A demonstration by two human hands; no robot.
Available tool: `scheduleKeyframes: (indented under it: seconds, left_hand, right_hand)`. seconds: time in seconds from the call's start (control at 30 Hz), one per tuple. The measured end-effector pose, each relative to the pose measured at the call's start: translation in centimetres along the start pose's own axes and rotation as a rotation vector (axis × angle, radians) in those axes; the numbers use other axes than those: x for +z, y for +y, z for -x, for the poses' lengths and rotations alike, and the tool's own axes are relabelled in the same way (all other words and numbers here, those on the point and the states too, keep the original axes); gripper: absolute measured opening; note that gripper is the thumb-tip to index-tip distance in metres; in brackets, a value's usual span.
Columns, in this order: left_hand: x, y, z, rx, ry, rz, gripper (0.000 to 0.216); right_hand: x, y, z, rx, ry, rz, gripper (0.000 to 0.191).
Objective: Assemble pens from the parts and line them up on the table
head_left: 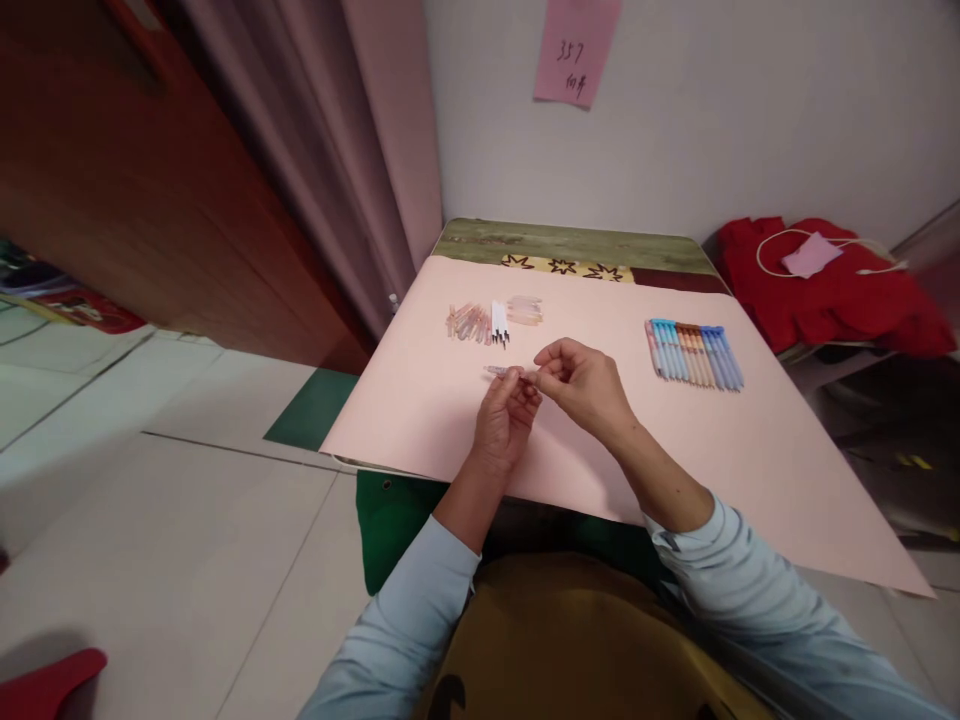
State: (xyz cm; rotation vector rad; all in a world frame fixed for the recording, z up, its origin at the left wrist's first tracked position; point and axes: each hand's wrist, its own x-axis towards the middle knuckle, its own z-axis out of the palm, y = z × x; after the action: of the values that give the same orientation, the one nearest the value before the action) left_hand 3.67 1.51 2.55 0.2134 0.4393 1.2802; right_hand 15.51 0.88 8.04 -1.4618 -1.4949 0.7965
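Held piece: a slim, pale translucent pen barrel (496,371), lying level above the sheet's middle, its tip pointing left; detail is too small to read.
Left hand: the left hand (504,415) is curled shut, fingertips pinching the barrel, palm turned inward, wrist low over the sheet's near edge.
Right hand: the right hand (583,383) meets it from the right, thumb and forefinger pinched at the barrel's right end, apparently on a small part; other fingers loosely bent.
Arms: both forearms, in light blue sleeves, angle in from below.
Beyond the hands: a loose cluster of clear pen parts (491,320) further back on the sheet.
Right side: a neat row of blue and orange pens (694,353), well apart.
Surface: a pink sheet (750,450) covering the table.
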Motion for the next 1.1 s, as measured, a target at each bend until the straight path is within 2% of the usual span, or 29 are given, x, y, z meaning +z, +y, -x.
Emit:
scheduleKeyframes:
  seconds: [0.17, 0.23, 0.3, 0.37, 0.43, 0.5, 0.63, 0.77, 0.97, 1.1]
  left_hand:
    - [1.3, -0.3, 1.0, -0.145, 0.136, 0.073, 0.013]
    - [2.1, 0.3, 1.1, -0.216, 0.182, 0.112, 0.017]
    - [2.8, 1.3, 1.0, -0.216, 0.205, 0.161, 0.019]
    - [3.3, 2.0, 0.7, -0.16, 0.255, 0.206, 0.017]
    - [3.4, 2.0, 0.5, -0.161, 0.315, 0.209, 0.013]
    - [3.3, 1.3, 0.4, -0.229, 0.378, 0.175, 0.01]
    - [3.0, -0.4, 0.2, -0.303, 0.464, 0.119, 0.009]
    - [3.5, -1.0, 0.1, -0.259, 0.431, 0.101, 0.01]
    - [4.7, -1.2, 0.2, -0.274, 0.421, 0.077, 0.017]
    - [4.9, 0.0, -0.5, -0.205, 0.407, 0.075, 0.02]
  right_hand:
    - [-0.6, 1.1, 0.2, 0.066, -0.1, -0.171, 0.036]
    - [-1.6, 2.0, 0.3, 0.073, -0.086, -0.229, 0.039]
    - [-3.3, 3.4, 0.5, 0.093, -0.023, -0.207, 0.039]
    - [-5.1, 5.1, 0.7, 0.123, 0.114, -0.034, 0.035]
    - [-6.5, 6.8, 0.7, 0.137, 0.249, 0.259, 0.028]
    - [-7.0, 8.2, 0.5, 0.144, 0.25, 0.467, 0.024]
    - [-5.8, 9.4, 0.4, 0.143, 0.145, 0.709, 0.032]
    - [-4.4, 9.6, 0.3, 0.143, 0.128, 0.847, 0.029]
    - [-3.4, 10.2, -1.1, 0.125, 0.201, 0.914, 0.03]
    - [-3.1, 10.3, -2.0, 0.086, 0.201, 0.879, 0.022]
